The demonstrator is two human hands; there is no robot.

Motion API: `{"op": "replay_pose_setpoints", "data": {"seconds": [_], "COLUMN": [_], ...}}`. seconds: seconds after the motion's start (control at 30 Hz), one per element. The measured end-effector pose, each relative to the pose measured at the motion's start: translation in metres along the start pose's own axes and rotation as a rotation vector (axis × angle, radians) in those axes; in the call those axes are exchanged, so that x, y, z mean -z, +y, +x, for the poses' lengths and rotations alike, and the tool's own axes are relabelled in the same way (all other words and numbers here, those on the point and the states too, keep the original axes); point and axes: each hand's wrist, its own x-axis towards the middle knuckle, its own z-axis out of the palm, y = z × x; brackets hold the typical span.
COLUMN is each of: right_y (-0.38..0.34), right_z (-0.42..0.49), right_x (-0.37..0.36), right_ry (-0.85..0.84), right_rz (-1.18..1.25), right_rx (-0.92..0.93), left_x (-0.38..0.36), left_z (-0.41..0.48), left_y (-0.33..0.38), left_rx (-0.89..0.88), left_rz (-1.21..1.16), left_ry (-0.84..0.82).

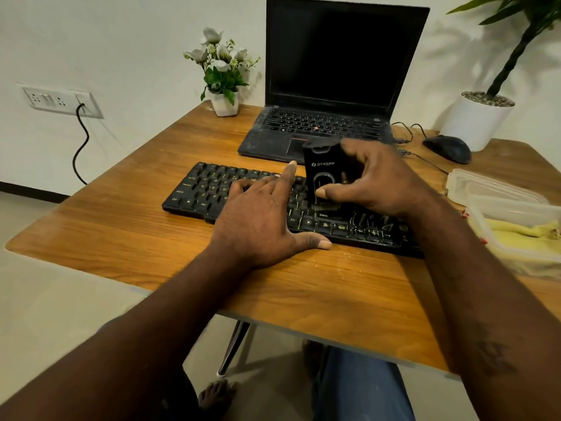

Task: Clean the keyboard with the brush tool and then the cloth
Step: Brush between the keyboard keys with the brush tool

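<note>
A black keyboard (212, 189) lies across the middle of the wooden table (121, 238). My right hand (376, 183) grips a black brush tool (321, 168) upright, its bristles down on the keys right of centre. My left hand (261, 214) rests flat on the keyboard's middle with straight fingers, thumb on the table at the front edge. A yellow cloth (522, 230) lies in a clear plastic box (516, 247) at the right edge.
An open black laptop (334, 86) stands behind the keyboard, a black mouse (447, 148) and its cable to the right. A flower pot (224, 101) and a large white planter (476, 123) stand at the back. The box lid (485, 186) lies beside the box.
</note>
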Motion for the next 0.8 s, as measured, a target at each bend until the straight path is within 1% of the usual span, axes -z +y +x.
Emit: {"op": "replay_pose_setpoints", "data": {"seconds": [0.07, 0.1, 0.2, 0.33, 0.43, 0.53, 0.57, 0.67, 0.77, 0.8], "right_y": [-0.0026, -0.0029, -0.0009, -0.002, -0.0004, -0.0005, 0.0, 0.0013, 0.0, 0.0001], "right_z": [-0.0022, -0.0023, 0.0008, 0.0004, 0.0024, 0.0025, 0.0027, 0.0035, 0.0025, 0.0024], "right_x": [-0.0024, -0.0039, -0.0054, -0.0073, -0.0074, -0.0083, -0.009, -0.0089, -0.0088, -0.009], "right_ry": [-0.085, -0.082, 0.003, -0.08, -0.024, -0.103, -0.104, -0.022, -0.074, -0.067], "right_rz": [0.02, 0.012, -0.025, -0.046, -0.059, -0.068, -0.067, -0.054, -0.05, -0.054], "right_rx": [0.018, 0.021, 0.024, 0.061, 0.06, 0.071, 0.074, 0.069, 0.075, 0.077], "left_x": [0.0003, 0.0005, 0.0001, 0.002, 0.0025, 0.003, 0.0031, 0.0028, 0.0034, 0.0031], "left_z": [-0.0001, -0.0004, -0.0009, -0.0015, -0.0024, -0.0023, -0.0021, -0.002, -0.0022, -0.0021], "left_y": [0.0001, 0.0, 0.0005, 0.001, 0.0017, 0.0021, 0.0018, 0.0014, 0.0012, 0.0013], "left_rx": [-0.007, -0.009, -0.006, -0.019, -0.023, -0.022, -0.024, -0.023, -0.021, -0.022], "left_rz": [-0.001, -0.003, -0.002, 0.021, 0.013, 0.037, 0.035, 0.007, 0.027, 0.025], "left_ry": [0.018, 0.022, 0.013, 0.05, 0.056, 0.059, 0.059, 0.053, 0.053, 0.053]}}
